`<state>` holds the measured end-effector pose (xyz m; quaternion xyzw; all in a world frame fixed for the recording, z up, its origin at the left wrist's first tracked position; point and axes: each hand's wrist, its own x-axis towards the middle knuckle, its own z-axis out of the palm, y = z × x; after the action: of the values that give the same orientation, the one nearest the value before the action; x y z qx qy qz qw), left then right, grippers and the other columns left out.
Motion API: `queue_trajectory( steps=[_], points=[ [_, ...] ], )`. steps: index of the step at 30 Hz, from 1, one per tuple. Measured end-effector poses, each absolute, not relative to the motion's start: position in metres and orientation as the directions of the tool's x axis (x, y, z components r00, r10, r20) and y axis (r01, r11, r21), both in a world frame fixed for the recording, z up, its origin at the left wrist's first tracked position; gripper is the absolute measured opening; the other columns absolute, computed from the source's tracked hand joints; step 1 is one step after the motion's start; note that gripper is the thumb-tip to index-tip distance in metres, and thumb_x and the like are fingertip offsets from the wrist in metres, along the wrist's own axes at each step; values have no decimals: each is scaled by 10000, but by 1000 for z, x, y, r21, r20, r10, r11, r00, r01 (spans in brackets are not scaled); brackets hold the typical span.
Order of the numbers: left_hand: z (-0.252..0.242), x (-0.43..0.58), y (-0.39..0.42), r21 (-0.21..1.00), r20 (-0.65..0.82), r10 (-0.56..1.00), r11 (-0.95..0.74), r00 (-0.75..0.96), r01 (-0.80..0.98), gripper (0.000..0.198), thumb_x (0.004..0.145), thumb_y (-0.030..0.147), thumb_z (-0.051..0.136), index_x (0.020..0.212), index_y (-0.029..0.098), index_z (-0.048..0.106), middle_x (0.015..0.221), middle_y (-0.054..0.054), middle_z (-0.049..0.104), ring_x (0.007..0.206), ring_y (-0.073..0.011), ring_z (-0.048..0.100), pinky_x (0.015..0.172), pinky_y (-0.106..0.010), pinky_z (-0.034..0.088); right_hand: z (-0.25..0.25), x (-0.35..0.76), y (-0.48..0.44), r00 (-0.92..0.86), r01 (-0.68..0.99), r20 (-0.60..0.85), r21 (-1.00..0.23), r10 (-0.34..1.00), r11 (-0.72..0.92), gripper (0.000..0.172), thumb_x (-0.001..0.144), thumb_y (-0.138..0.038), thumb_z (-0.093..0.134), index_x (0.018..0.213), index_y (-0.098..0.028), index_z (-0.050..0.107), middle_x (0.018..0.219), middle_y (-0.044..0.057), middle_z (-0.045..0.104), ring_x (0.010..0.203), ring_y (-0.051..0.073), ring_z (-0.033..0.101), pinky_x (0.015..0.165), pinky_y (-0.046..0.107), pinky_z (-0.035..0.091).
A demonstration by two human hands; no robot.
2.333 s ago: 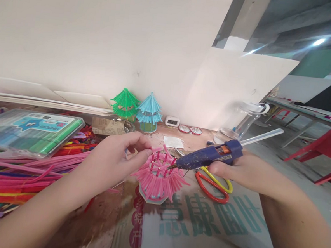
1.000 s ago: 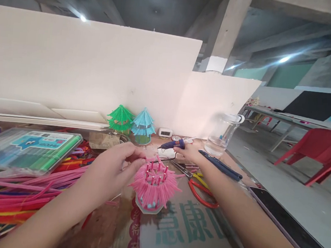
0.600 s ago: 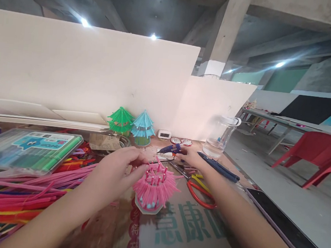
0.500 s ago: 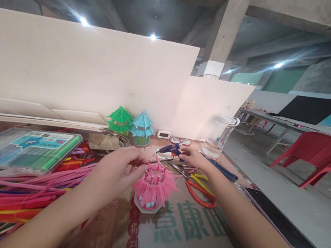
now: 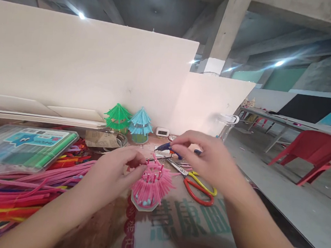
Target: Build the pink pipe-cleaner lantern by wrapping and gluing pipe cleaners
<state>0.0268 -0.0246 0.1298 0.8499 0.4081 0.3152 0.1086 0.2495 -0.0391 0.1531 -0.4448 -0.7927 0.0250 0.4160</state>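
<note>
A pink pipe-cleaner model [image 5: 154, 185] stands on a small pale base in front of me, short pink posts rising from its fringed tier. My left hand [image 5: 124, 170] pinches its upper left edge between thumb and fingers. Raised behind and to the right of the model, my right hand [image 5: 203, 155] has thumb and fingertips drawn close together; whatever may be between them is too small to make out. Beyond those fingertips lies a dark blue glue gun [image 5: 163, 147], nozzle to the left. Scissors [image 5: 196, 185] with red and yellow handles lie below the right hand.
Pink, red and yellow pipe cleaners [image 5: 30, 189] lie at the left, under a marker case [image 5: 25, 147]. Green [image 5: 117, 117] and light blue pipe-cleaner models [image 5: 141, 123] stand at the back by a small clock [image 5: 162, 132]. A clear jug [image 5: 226, 126] and a dark tablet-like slab [image 5: 285, 221] are right.
My right hand has come up and back from beside the glue gun, its fingertips drawing together. My left hand stays at the pink model. The view has shifted slightly.
</note>
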Motion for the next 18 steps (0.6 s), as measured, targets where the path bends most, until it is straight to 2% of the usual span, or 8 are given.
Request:
queue_trajectory(
  steps=[3, 6, 10, 15, 18],
  points=[
    [125, 31, -29, 469, 458, 755, -654, 469, 593, 184, 837, 305, 480, 759, 209, 616, 741, 0, 659, 676, -165, 586, 630, -257, 446, 138, 224, -53, -420, 640, 707, -213, 569, 738, 124, 926, -236, 573, 964, -232, 691, 949, 49, 709, 920, 219, 637, 798, 346, 516],
    [123, 35, -30, 477, 472, 755, -653, 455, 587, 154, 800, 260, 477, 714, 213, 596, 687, 14, 622, 651, -158, 561, 635, -257, 450, 126, 217, -55, -484, 637, 707, -118, 515, 762, 170, 935, -185, 547, 1016, -236, 688, 1038, 64, 699, 1006, 237, 620, 866, 366, 520],
    [123, 36, -28, 535, 439, 780, -626, 446, 568, 173, 815, 276, 471, 712, 212, 595, 668, 23, 615, 631, -150, 553, 598, -245, 442, 121, 221, -49, -498, 645, 706, -86, 503, 759, 197, 952, -184, 515, 1029, -260, 679, 1002, 53, 697, 975, 239, 614, 855, 390, 516],
    [123, 35, -26, 592, 384, 807, -588, 449, 551, 191, 837, 303, 484, 741, 209, 621, 701, 19, 647, 656, -150, 576, 598, -242, 446, 119, 224, -44, -501, 666, 693, -73, 519, 742, 144, 948, -200, 538, 874, -178, 659, 874, 68, 664, 871, 215, 570, 778, 366, 500],
    [123, 35, -25, 605, 374, 817, -574, 440, 552, 186, 831, 316, 505, 768, 211, 645, 741, 10, 677, 690, -160, 597, 622, -251, 456, 118, 226, -44, -505, 686, 669, -72, 545, 724, 127, 938, -198, 552, 857, -164, 644, 864, 74, 656, 866, 219, 564, 769, 365, 485]
  ],
)
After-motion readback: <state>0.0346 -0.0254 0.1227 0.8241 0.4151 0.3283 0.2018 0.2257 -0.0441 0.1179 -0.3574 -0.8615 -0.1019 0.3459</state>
